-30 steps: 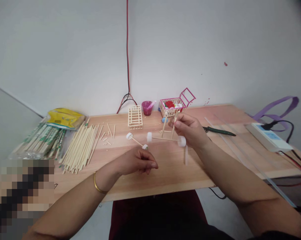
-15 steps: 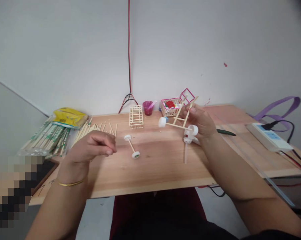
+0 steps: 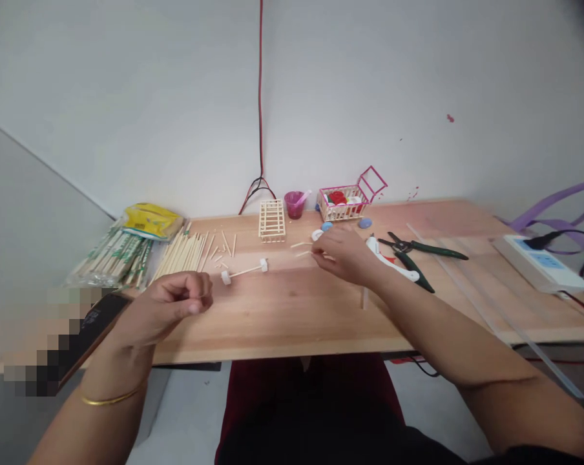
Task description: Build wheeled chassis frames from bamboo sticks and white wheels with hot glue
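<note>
My right hand (image 3: 344, 253) is closed around the small wooden-stick frame (image 3: 300, 245), low over the middle of the table. Two stick ends and one white wheel (image 3: 317, 235) stick out past the fingers; the rest is hidden. My left hand (image 3: 179, 298) hovers above the table's front left part with its fingers curled together; whatever may be in them is too small to make out. Between the hands lies a stick axle (image 3: 245, 271) with a white wheel on each end. A white glue gun (image 3: 398, 268) rests partly behind my right wrist.
Loose sticks (image 3: 183, 252), bagged sticks (image 3: 110, 258) and a yellow packet (image 3: 152, 221) occupy the left. Along the back stand a stick crate (image 3: 271, 223), a purple cup (image 3: 294, 205) and a pink-trimmed cart (image 3: 343, 212). Green-handled pliers (image 3: 437, 250) and a power strip (image 3: 544, 261) lie right.
My right hand has lowered the wheeled stick frame toward the table and turned it leftward, uncovering the pliers. My left hand stays curled, a little lower. The axle appears at a different angle.
</note>
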A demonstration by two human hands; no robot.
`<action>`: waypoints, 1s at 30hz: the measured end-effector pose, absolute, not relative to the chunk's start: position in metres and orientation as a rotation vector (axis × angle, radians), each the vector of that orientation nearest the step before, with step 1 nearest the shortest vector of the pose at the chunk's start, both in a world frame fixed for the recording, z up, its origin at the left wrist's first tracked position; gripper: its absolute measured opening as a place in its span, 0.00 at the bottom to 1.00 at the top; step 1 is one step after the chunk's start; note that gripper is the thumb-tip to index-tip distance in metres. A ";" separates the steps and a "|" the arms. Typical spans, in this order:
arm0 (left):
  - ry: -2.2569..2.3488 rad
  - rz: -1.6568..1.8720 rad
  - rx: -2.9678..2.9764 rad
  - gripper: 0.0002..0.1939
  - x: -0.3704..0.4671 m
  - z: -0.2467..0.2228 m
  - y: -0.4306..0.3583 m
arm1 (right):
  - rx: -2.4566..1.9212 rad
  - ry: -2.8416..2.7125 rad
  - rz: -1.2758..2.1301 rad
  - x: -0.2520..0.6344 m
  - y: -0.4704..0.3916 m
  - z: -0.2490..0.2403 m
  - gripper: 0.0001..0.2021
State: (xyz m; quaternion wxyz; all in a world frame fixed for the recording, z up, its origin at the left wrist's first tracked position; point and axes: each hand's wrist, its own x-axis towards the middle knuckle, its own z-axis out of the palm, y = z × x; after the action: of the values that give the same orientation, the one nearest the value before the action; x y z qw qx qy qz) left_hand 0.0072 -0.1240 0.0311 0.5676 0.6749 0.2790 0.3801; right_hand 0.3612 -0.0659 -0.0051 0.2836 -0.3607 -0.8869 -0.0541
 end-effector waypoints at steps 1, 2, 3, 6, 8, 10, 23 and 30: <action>0.639 0.893 1.564 0.13 0.012 0.032 -0.124 | -0.959 -2.450 -0.260 0.357 -0.067 -0.008 0.08; 0.616 0.895 1.552 0.13 0.016 0.034 -0.124 | -0.955 -2.512 -0.349 0.353 -0.068 -0.011 0.09; 0.590 0.908 1.544 0.12 0.020 0.036 -0.124 | -0.954 -2.567 -0.411 0.350 -0.069 -0.013 0.10; 0.576 0.894 1.558 0.10 0.036 0.047 -0.122 | -0.985 -2.697 -0.469 0.346 -0.071 -0.017 0.10; 0.582 0.850 1.587 0.10 0.048 0.056 -0.119 | -1.017 -2.753 -0.452 0.346 -0.071 -0.018 0.10; 0.586 0.777 1.644 0.10 0.061 0.065 -0.117 | -1.041 -2.771 -0.400 0.349 -0.070 -0.018 0.10; 0.669 0.757 1.590 0.15 0.124 0.080 -0.105 | -0.632 -2.318 1.255 0.320 -0.107 0.015 0.17; 0.634 1.044 1.485 0.19 0.091 0.115 -0.130 | -0.644 -2.462 1.037 0.331 -0.097 0.000 0.13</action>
State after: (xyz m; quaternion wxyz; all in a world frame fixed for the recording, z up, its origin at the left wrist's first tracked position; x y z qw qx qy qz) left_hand 0.0905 -0.1305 0.1147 0.5723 0.6335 0.2703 0.4451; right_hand 0.3314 -0.0973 0.0001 0.1954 -0.2297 -0.8787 0.3700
